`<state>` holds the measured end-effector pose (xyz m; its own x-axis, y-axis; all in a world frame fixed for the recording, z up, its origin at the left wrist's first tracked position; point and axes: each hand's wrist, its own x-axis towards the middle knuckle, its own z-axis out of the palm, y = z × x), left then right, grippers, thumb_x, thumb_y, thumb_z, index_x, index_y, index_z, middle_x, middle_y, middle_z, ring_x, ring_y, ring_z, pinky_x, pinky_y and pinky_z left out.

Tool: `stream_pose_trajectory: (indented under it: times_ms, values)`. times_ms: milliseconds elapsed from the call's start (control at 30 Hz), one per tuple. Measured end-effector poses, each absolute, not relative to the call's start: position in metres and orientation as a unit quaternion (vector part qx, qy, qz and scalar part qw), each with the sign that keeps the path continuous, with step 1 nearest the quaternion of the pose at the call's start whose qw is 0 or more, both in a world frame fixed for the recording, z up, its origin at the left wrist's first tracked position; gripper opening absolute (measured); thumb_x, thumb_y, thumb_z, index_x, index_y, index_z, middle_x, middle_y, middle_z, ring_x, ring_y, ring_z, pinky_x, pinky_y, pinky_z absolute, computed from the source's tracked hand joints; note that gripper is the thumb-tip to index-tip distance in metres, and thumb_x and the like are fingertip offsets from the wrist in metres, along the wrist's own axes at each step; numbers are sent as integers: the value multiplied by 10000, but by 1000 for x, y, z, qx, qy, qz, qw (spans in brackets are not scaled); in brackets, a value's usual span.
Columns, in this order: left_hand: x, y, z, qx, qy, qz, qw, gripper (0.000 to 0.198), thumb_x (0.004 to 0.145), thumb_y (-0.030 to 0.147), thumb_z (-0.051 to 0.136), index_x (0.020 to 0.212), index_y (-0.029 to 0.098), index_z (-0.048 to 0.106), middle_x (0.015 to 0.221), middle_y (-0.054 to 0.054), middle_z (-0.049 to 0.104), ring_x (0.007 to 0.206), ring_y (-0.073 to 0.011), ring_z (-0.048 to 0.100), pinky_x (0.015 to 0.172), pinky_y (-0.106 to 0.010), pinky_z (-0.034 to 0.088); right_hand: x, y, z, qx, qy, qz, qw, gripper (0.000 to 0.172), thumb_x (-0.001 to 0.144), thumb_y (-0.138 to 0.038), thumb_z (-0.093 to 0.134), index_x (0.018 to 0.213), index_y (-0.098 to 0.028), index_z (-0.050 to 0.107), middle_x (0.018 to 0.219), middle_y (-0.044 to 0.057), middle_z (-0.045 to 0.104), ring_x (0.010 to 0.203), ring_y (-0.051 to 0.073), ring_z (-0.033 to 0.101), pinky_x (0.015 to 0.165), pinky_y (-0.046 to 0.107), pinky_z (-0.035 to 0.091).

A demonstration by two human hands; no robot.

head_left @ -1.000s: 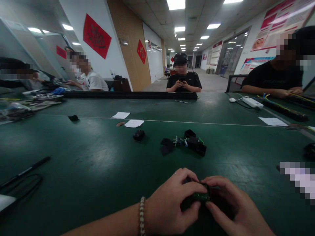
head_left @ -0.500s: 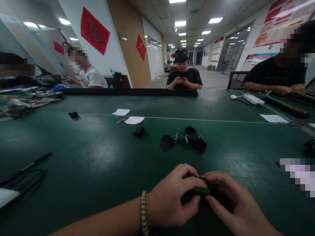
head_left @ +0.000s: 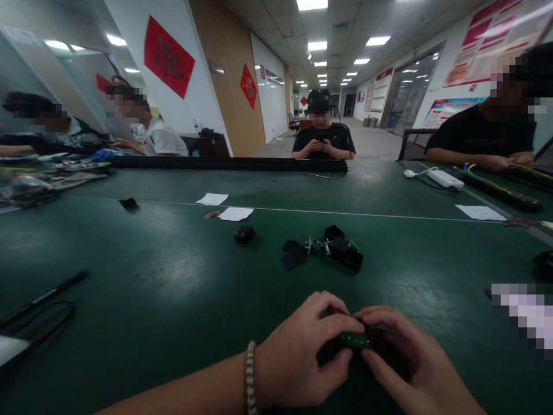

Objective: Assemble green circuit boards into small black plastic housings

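Observation:
Between my hands is a small green circuit board [head_left: 356,340] with a dark edge at its right end. My left hand [head_left: 302,351], wearing a beaded bracelet, is closed on the board with fingers over its top and thumb below. The thumb and fingers of my right hand [head_left: 415,354] pinch its right end; whether a dark casing sits there I cannot tell, as the fingers cover much of it. Beyond the hands lies a group of black plastic cases and small boards [head_left: 343,249]. A single black block [head_left: 244,234] stands to the left of that group.
White paper sheets [head_left: 235,214] lie near the table's seam. A black pen-like tool with a cable [head_left: 54,291] is at left, and a white power strip [head_left: 446,179] at far right. Across the table a person [head_left: 322,135] holds a phone; other people sit left and right.
Both hands keep their grip on the circuit board, with a slight shift of the fingers that shows more of its green face. At far left a person's head and arms have moved.

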<state>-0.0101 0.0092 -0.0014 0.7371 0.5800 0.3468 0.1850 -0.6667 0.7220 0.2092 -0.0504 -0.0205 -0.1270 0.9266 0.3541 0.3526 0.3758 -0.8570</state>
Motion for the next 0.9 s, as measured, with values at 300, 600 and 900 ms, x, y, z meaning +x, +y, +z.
stream_pose_trajectory:
  times_ms: [300, 600, 900]
  values:
    - [-10, 9, 0, 865, 219, 292, 344, 443, 843, 103, 658, 1273, 205, 628, 1247, -130, 605, 1109, -244, 633, 954, -389, 594, 209, -52, -17, -468, -685, 307, 466, 338, 844, -73, 679, 1118, -270, 688, 1101, 52, 789, 961, 209, 821, 823, 255, 690]
    - [-11, 11, -2, 866, 219, 285, 347, 454, 829, 102, 659, 1270, 201, 622, 1247, -133, 601, 1113, -250, 625, 949, -399, 594, 210, -51, -22, -463, -689, 318, 459, 345, 868, -72, 654, 1143, -280, 668, 1120, 43, 769, 986, 192, 810, 843, 249, 684]
    - [-10, 11, 1, 860, 221, 300, 349, 468, 825, 101, 661, 1279, 194, 592, 1265, -136, 606, 1158, -264, 613, 989, -426, 575, 207, -53, -13, -474, -680, 305, 469, 347, 876, -97, 668, 1163, -291, 673, 1078, 33, 772, 967, 194, 812, 842, 256, 690]
